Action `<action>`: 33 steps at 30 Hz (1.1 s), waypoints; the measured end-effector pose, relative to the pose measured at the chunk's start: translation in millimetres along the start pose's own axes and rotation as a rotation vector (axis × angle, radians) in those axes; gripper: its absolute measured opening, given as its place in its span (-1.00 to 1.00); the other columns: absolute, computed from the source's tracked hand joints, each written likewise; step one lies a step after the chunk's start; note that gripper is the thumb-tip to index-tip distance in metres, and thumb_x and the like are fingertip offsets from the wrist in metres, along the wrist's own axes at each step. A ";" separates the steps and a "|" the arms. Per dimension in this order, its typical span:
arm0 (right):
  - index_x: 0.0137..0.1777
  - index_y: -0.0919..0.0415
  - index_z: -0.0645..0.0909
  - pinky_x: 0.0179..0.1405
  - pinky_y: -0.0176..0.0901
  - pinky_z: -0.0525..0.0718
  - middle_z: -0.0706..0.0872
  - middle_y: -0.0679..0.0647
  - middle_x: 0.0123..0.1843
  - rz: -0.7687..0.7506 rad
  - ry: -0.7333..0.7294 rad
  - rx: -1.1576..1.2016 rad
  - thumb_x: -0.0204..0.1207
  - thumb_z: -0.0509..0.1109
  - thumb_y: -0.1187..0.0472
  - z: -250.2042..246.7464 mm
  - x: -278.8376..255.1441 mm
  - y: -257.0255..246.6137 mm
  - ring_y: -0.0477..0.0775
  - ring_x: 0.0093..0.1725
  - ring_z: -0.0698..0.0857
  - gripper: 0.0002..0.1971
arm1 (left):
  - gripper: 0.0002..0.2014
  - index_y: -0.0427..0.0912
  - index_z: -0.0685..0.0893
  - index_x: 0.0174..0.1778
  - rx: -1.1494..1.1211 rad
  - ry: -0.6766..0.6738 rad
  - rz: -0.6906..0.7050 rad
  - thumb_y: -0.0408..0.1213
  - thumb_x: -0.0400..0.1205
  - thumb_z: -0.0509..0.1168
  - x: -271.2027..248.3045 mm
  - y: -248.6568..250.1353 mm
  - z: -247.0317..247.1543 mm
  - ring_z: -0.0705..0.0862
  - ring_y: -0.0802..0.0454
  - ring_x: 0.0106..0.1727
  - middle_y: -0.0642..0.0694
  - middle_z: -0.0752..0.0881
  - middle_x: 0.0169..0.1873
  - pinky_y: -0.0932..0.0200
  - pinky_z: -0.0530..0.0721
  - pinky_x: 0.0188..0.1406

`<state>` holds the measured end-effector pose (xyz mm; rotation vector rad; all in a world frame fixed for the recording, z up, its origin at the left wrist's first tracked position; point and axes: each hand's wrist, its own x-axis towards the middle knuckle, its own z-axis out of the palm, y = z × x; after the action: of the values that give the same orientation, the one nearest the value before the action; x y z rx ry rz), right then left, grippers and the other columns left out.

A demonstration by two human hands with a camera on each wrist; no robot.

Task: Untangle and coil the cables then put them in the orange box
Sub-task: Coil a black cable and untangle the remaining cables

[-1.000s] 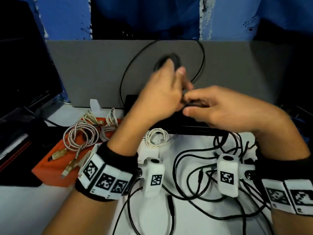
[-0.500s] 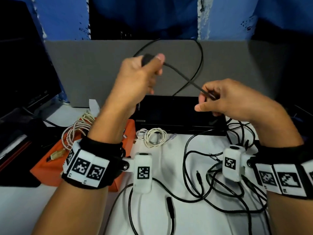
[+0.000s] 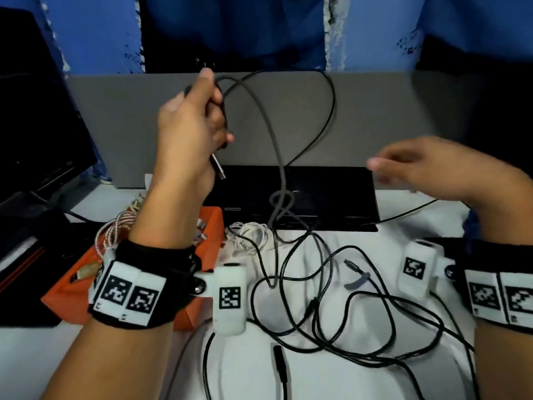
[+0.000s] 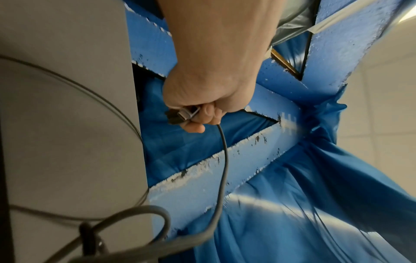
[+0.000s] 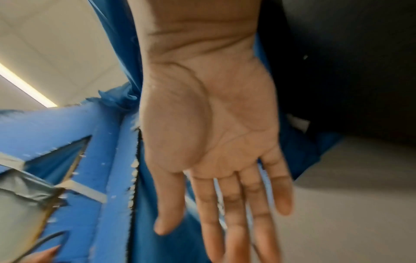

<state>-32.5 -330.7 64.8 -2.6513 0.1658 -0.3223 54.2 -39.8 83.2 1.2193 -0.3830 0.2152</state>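
The left hand (image 3: 189, 125) is raised in front of the grey panel (image 3: 403, 116), its fingers curled round a dark grey cable (image 3: 271, 134); the cable's metal plug (image 3: 218, 166) sticks out below the fist, and the left wrist view shows the plug (image 4: 186, 113) pinched against the fingertips. From the top of this hand the cable arcs out toward the right hand, then drops to a loose knot (image 3: 278, 202) hanging between the two hands, over a black device (image 3: 331, 197). The right hand (image 3: 432, 168) hovers apart from the cable, palm down and blurred, its fingers straight and spread with nothing in them, as the right wrist view (image 5: 213, 142) confirms. Below and between the wrists a tangle of thin black cables (image 3: 331, 313) sprawls on the white table (image 3: 317, 379). The orange box (image 3: 207, 241) sits under the left forearm, with a braided silver cable (image 3: 112, 235) lying on it beside the left wrist, and a small white coiled cable (image 3: 251, 235) rests just to the right-hand side of the box.
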 end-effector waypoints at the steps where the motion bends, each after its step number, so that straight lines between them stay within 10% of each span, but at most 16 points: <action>1: -0.04 -0.04 0.78 0.13 -0.10 0.70 0.86 -0.14 -0.10 -0.091 -0.002 0.079 0.56 0.34 -0.31 2.0 -7.8 -21.7 -0.09 -0.06 0.80 -0.62 | -0.69 -0.10 0.54 -0.24 0.005 -0.035 0.008 -0.09 0.82 0.23 -4.3 0.6 6.3 0.21 0.11 -0.62 0.01 0.28 -0.58 0.21 0.43 -0.46; 4: 0.18 -0.27 0.71 0.21 -0.55 0.58 0.81 -0.37 0.12 -0.279 -0.209 0.302 0.33 0.36 -0.40 20.6 -21.6 -72.6 -0.41 0.16 0.73 -0.54 | -0.68 -0.10 0.55 -0.25 0.019 -0.092 0.035 -0.08 0.82 0.23 -12.9 1.1 18.5 0.24 0.12 -0.64 0.03 0.30 -0.62 0.19 0.46 -0.45; 7: 0.32 -0.14 0.70 0.25 -0.36 0.64 0.83 -0.20 0.12 -0.352 -0.420 0.278 0.40 0.54 -0.21 49.1 -15.2 -83.4 -0.27 0.16 0.76 -0.52 | -0.69 -0.10 0.56 -0.24 0.017 -0.065 0.052 -0.07 0.81 0.24 -12.9 4.4 15.1 0.25 0.14 -0.64 0.06 0.32 -0.63 0.20 0.47 -0.44; 10: -0.03 -0.14 0.75 0.08 -0.18 0.62 0.79 -0.19 -0.03 -0.358 -0.375 0.023 0.54 0.59 -0.02 62.0 5.0 -65.5 -0.22 -0.02 0.72 -0.92 | -0.70 -0.07 0.57 -0.22 -0.048 0.033 0.052 -0.05 0.81 0.23 -2.7 7.1 -4.1 0.25 0.13 -0.60 0.07 0.34 -0.59 0.21 0.45 -0.42; 17: -0.23 0.14 0.62 -0.06 0.01 0.58 0.68 -0.01 -0.30 -0.014 -0.327 -0.310 0.61 0.44 0.31 40.9 60.6 37.6 0.11 -0.22 0.61 -0.82 | -0.67 -0.01 0.50 -0.31 -0.282 0.205 0.182 -0.16 0.82 0.19 27.8 27.8 -68.7 0.25 0.13 -0.58 0.09 0.37 -0.54 0.21 0.39 -0.41; 25: 0.02 0.10 0.72 -0.12 -0.08 0.69 0.79 -0.02 -0.20 -0.137 -0.301 -0.006 0.66 0.41 -0.14 53.2 38.6 -23.7 -0.01 -0.29 0.73 -0.71 | -0.69 -0.07 0.53 -0.22 -0.282 0.069 0.110 -0.07 0.83 0.19 10.0 33.4 -39.7 0.17 0.11 -0.58 0.08 0.31 -0.56 0.23 0.43 -0.41; 29: 0.40 0.07 0.66 0.21 0.01 0.70 0.77 0.04 0.25 -0.206 -0.356 -0.361 0.56 0.35 -0.41 102.8 35.5 -65.7 0.15 0.20 0.74 -0.36 | -0.66 -0.09 0.55 -0.21 -0.232 -0.065 0.111 -0.06 0.85 0.14 -3.5 35.3 -18.4 0.15 0.12 -0.60 0.07 0.31 -0.58 0.23 0.44 -0.42; 33: 0.41 0.08 0.60 0.09 -0.01 0.59 0.71 -0.02 0.21 -0.226 -0.612 -0.583 0.51 0.29 -0.52 144.0 22.7 -70.4 0.18 0.28 0.70 -0.26 | -0.64 -0.09 0.56 -0.22 -0.282 -0.133 0.115 -0.06 0.86 0.11 -11.6 43.2 -17.8 0.15 0.14 -0.61 0.09 0.31 -0.60 0.25 0.44 -0.42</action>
<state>30.4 -210.2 -23.1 -3.1972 -0.2808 0.5593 30.9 -8.0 111.0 0.9369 -0.5801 0.1731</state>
